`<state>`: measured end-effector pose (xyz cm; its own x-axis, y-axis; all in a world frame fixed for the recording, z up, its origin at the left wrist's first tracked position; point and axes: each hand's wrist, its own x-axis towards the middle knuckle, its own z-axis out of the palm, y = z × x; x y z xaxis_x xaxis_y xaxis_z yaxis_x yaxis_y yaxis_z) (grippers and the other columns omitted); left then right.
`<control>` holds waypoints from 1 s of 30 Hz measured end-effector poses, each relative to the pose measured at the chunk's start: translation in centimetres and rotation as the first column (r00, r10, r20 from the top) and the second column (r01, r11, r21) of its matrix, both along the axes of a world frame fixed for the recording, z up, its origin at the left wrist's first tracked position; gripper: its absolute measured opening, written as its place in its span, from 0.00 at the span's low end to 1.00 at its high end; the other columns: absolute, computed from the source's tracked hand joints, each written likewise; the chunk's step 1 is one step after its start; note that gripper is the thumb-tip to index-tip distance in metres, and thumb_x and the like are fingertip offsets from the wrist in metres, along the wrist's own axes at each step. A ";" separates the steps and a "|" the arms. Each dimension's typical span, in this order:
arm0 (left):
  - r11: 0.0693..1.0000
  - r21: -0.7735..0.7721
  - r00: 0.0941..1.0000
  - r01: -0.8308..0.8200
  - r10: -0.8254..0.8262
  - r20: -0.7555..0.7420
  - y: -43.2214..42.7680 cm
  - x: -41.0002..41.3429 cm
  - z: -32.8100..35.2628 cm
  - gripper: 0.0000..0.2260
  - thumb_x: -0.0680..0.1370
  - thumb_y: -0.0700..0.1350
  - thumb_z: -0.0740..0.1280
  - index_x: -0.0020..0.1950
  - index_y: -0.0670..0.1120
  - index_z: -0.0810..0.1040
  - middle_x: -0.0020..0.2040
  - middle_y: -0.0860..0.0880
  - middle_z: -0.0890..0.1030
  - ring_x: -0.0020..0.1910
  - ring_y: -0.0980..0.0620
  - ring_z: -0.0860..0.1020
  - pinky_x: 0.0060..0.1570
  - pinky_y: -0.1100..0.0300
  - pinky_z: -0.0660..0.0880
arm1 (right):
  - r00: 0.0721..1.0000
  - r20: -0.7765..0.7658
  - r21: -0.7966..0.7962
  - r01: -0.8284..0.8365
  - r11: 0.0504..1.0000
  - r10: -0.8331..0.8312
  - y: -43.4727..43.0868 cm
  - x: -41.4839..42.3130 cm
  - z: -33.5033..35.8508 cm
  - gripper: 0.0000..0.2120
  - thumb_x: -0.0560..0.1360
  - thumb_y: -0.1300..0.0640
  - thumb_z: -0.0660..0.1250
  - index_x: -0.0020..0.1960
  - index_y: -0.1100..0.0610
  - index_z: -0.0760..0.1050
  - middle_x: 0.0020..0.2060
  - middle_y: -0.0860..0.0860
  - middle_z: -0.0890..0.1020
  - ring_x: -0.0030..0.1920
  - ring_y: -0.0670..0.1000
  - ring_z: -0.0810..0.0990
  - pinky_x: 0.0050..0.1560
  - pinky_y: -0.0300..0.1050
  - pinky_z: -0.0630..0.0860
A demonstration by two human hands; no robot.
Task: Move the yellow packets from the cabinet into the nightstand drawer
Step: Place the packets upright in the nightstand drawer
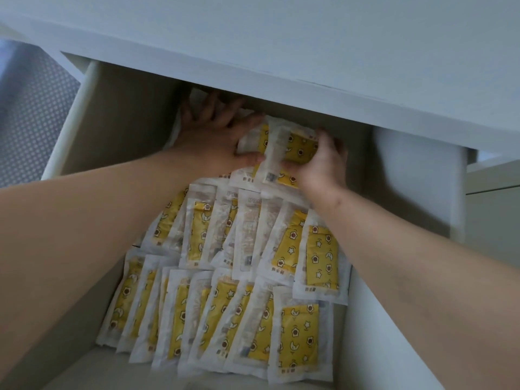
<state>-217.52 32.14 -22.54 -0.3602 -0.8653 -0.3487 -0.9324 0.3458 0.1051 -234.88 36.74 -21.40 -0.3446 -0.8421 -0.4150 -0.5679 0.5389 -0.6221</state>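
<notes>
Right hand (318, 161) grips a yellow packet (299, 149) at the rear of the drawer (118, 119); left hand (213, 139), spread flat, steadies neighbouring packets (253, 140). Best tucked in overlapping.

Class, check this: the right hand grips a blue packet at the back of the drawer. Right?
No. The head view shows the packet is yellow; the right hand does grip it at the back of the drawer.
</notes>
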 end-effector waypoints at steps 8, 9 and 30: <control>0.998 0.032 0.999 0.053 -0.052 -0.011 2.3 -3.3 0.1 0.33 0.76 0.68 0.46 0.77 0.57 0.41 0.78 0.53 0.40 0.76 0.46 0.36 0.67 0.37 0.31 | 0.994 -0.063 0.017 0.090 0.996 -0.089 0.0 -2.5 0.0 0.30 0.73 0.60 0.70 0.72 0.51 0.62 0.68 0.53 0.69 0.69 0.57 0.67 0.63 0.49 0.69; 0.998 0.037 0.998 0.059 -0.059 0.007 2.4 -3.4 -0.2 0.33 0.76 0.69 0.46 0.77 0.58 0.41 0.78 0.53 0.39 0.76 0.45 0.36 0.67 0.37 0.31 | 0.989 -0.147 0.036 0.038 0.999 -0.033 0.1 -2.6 0.2 0.30 0.74 0.60 0.69 0.72 0.50 0.61 0.71 0.53 0.65 0.71 0.58 0.63 0.66 0.52 0.66; 0.987 -0.018 0.972 -0.158 0.152 -0.178 5.9 -1.1 2.8 0.28 0.80 0.59 0.53 0.77 0.57 0.46 0.78 0.50 0.43 0.76 0.44 0.39 0.72 0.43 0.39 | 0.989 -0.128 0.074 -0.067 0.995 0.076 2.7 0.7 2.8 0.29 0.76 0.47 0.64 0.73 0.44 0.57 0.74 0.52 0.56 0.71 0.60 0.56 0.68 0.54 0.63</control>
